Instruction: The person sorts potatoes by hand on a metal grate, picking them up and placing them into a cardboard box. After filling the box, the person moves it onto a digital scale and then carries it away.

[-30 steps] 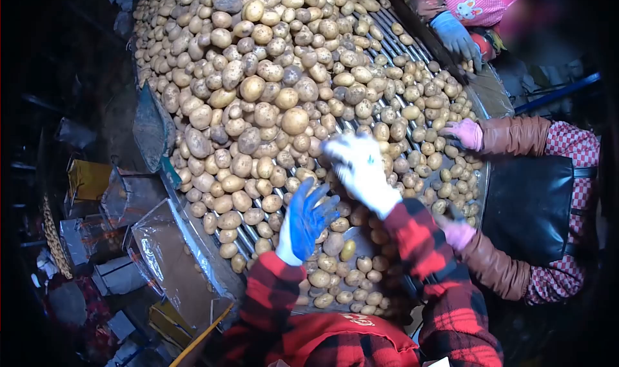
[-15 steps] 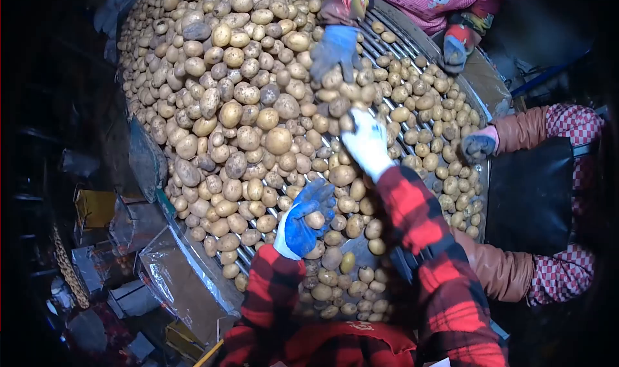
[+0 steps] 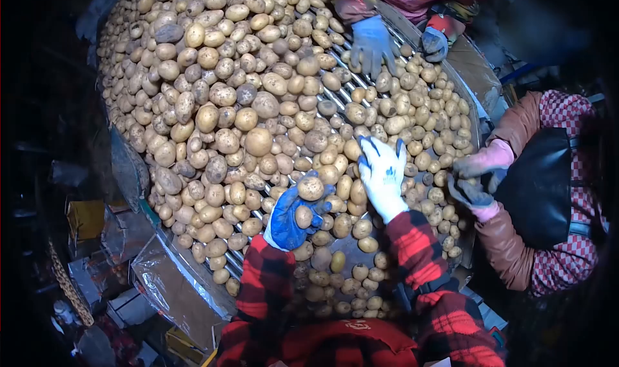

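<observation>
My left hand (image 3: 291,220), in a white glove with a blue coated palm, is turned palm up with its fingers curled round two potatoes (image 3: 310,188). The upper potato sits against the fingers and the other lies in the palm. My right hand (image 3: 383,175), gloved in white, reaches over loose potatoes with its back showing and fingers spread. Nothing shows in its grasp, though its palm is hidden. Around both hands, potatoes lie on a bed of metal rollers (image 3: 340,95).
A large potato heap (image 3: 213,102) fills the left side. A co-worker's blue-gloved hand (image 3: 374,44) rests over the rollers at the top. Another co-worker's gloved hands (image 3: 480,173) are at the right edge. A cardboard box lined with plastic (image 3: 177,289) stands lower left.
My right hand has pulled back toward me and spread its fingers. A second potato now sits in my left hand. The upper co-worker's blue-gloved hand moved right; the right co-worker's hands came together.
</observation>
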A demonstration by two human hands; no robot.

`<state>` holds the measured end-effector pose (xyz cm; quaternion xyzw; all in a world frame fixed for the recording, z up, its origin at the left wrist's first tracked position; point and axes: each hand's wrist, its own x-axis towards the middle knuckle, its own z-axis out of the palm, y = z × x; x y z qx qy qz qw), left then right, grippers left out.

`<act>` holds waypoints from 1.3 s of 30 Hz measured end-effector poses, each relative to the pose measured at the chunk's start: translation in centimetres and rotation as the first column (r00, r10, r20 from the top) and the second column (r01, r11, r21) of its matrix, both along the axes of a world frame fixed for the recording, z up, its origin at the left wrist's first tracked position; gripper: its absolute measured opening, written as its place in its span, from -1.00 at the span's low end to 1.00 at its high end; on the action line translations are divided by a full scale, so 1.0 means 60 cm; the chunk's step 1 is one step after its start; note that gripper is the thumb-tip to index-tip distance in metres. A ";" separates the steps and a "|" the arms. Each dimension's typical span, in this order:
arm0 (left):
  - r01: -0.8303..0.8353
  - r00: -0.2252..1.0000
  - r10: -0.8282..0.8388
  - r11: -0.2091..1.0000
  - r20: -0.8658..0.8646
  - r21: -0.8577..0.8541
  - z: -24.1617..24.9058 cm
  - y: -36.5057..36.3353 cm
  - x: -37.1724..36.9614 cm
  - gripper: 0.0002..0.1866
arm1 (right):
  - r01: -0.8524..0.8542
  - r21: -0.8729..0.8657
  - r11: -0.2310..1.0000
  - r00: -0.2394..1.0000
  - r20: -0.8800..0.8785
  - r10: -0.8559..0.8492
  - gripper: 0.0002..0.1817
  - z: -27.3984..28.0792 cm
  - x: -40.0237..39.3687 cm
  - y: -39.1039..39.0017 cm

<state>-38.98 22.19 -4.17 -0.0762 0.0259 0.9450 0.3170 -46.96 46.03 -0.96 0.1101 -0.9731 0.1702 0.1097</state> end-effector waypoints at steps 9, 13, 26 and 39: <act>-0.088 0.991 0.094 0.994 0.100 -0.059 -0.006 0.037 0.030 -0.53 | 0.433 -0.713 0.552 0.884 0.457 -0.103 -0.62 -0.017 0.111 0.035; -0.058 0.993 0.038 0.981 0.110 0.187 0.048 0.062 0.054 -0.26 | 0.377 -0.875 0.303 0.923 0.382 -0.045 -0.60 0.093 0.113 -0.006; -0.232 0.971 0.225 0.794 -0.083 -0.562 0.128 0.037 0.023 -0.41 | -0.273 -0.041 0.961 0.961 0.044 0.275 -0.60 -0.029 -0.271 -0.187; -0.227 0.930 0.193 0.971 0.312 0.077 0.047 0.008 0.032 -0.46 | -0.318 -0.142 0.937 0.948 -0.045 0.315 -0.55 -0.029 -0.038 -0.059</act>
